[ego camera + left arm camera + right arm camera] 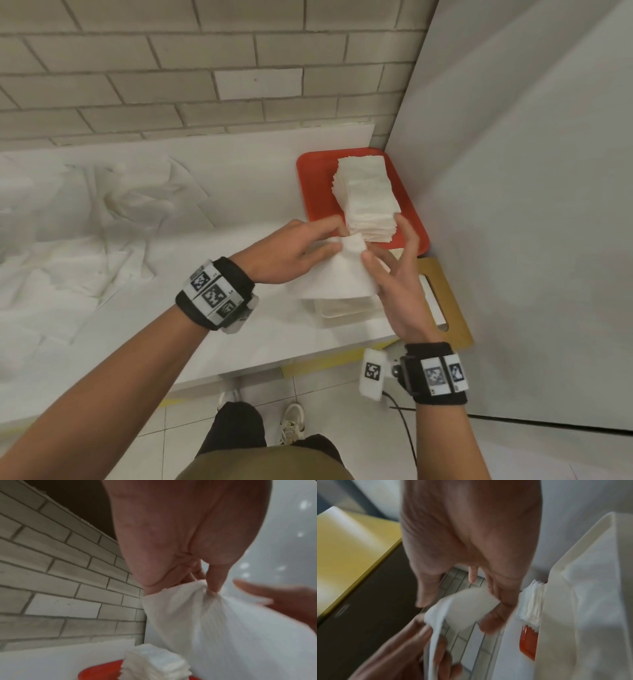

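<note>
A white napkin [339,277] hangs between both hands over a white box [346,310]. My left hand [339,236] pinches its gathered top, and the bunched paper under the fingertip shows in the left wrist view [212,592]. My right hand [387,246] is spread with straight fingers. Its thumb touches the napkin's right edge [467,604]. Just behind the hands a stack of folded napkins [370,195] stands on a red tray [318,185].
Crumpled loose napkins [102,222] cover the left of the white counter [239,329]. A wooden board with a handle slot [448,301] lies under the box at the counter's right end. A grey panel [513,205] rises on the right, and a brick wall [205,68] stands behind.
</note>
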Motion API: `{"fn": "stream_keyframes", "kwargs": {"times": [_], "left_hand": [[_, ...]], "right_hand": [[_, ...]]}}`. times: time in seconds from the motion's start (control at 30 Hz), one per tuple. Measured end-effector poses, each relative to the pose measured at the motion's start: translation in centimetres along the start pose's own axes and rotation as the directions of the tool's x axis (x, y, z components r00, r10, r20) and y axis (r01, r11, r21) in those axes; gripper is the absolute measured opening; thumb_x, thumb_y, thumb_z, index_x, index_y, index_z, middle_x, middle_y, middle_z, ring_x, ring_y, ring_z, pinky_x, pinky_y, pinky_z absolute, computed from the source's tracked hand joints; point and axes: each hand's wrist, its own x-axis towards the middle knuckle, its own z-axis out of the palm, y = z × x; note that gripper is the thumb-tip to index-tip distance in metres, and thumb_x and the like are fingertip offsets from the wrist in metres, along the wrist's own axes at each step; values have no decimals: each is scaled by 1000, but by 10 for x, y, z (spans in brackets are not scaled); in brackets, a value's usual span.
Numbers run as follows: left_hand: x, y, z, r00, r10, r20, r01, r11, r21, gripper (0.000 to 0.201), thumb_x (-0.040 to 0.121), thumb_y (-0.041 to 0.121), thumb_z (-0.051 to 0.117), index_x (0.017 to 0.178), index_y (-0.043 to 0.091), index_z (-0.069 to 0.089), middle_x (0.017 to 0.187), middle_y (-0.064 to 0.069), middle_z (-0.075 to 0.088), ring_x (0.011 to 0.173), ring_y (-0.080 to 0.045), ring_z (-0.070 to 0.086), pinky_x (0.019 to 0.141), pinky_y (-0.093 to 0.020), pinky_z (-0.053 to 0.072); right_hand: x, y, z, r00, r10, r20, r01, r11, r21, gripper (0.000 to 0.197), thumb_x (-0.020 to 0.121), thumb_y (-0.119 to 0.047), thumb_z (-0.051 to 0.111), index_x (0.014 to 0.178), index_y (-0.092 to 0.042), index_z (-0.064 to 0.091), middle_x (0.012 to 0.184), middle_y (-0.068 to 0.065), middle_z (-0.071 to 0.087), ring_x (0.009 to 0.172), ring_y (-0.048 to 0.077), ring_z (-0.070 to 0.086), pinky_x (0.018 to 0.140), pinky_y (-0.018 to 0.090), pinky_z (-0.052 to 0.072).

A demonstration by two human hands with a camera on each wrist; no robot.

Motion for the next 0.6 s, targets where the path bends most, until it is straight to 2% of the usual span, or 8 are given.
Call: {"fn": "stream_keyframes", "kwargs": {"times": [0.07, 0.13, 0.23, 0.3, 0.37, 0.47, 0.53, 0.6], "left_hand": [[6, -2, 17, 998, -6, -68, 1, 998, -65, 20, 114, 23, 52, 132, 23, 59, 119, 21, 69, 107, -6, 68, 89, -26, 52], [13, -5, 34, 990, -19, -139, 5, 995, -97, 26, 114, 25, 52, 139, 24, 60, 132, 15, 68, 115, -5, 66, 93, -24, 52], [23, -14, 58, 981, -68, -184, 49, 993, -110, 31, 113, 26, 55, 144, 26, 59, 139, 13, 68, 116, 0, 64, 95, -18, 49], [30, -26, 73, 976, -135, -170, 121, 989, -89, 35, 110, 29, 61, 145, 31, 56, 137, 9, 70, 116, -9, 66, 98, -30, 54], [37, -35, 85, 973, -192, -126, 189, 981, -33, 45, 105, 29, 67, 146, 34, 50, 133, 3, 72, 116, -20, 68, 98, -43, 55], [44, -43, 99, 964, -262, -52, 266, 958, 103, 57, 99, 10, 72, 147, 25, 44, 126, -13, 70, 112, -32, 67, 93, -46, 56], [46, -49, 107, 962, -270, -42, 272, 932, 240, 56, 96, -6, 66, 142, 19, 46, 118, -14, 66, 99, -36, 68, 83, -48, 57], [46, -55, 114, 965, -258, -39, 253, 887, 386, 51, 93, -13, 61, 133, 15, 51, 110, -13, 62, 85, -38, 67, 73, -51, 58]], "right_hand": [[0, -5, -14, 994, 70, 89, -84, 984, 158, 66, 105, -41, 62, 156, -63, 25, 157, 0, 58, 139, 30, 62, 108, 62, 53], [0, -7, -25, 988, 125, 94, -144, 961, 237, 59, 107, -45, 55, 154, -67, 27, 157, -6, 58, 137, 35, 63, 110, 65, 51], [3, 1, -37, 990, 134, -52, -116, 959, 259, 69, 108, -21, 63, 155, -59, 30, 144, -2, 70, 131, 37, 68, 108, 59, 54], [5, 12, -48, 972, 37, -233, -9, 993, 120, 73, 102, -6, 72, 152, -49, 40, 140, 5, 71, 124, 33, 72, 100, 54, 60], [7, 24, -59, 933, -145, -329, 61, 965, -255, 62, 98, -4, 75, 142, -40, 51, 132, -1, 70, 104, 25, 77, 86, 47, 65], [14, 48, -68, 922, -312, -232, -6, 585, -811, 37, 98, -5, 66, 124, -31, 60, 94, 4, 68, 62, 17, 60, 58, 35, 48], [19, 63, -66, 948, -262, -182, -99, 300, -949, 27, 98, -3, 61, 117, -23, 65, 89, 8, 64, 64, 21, 57, 56, 33, 42], [21, 74, -64, 961, -216, -176, -149, 135, -980, 22, 96, 0, 60, 110, -14, 69, 89, 11, 66, 73, 30, 65, 56, 35, 51]]}}
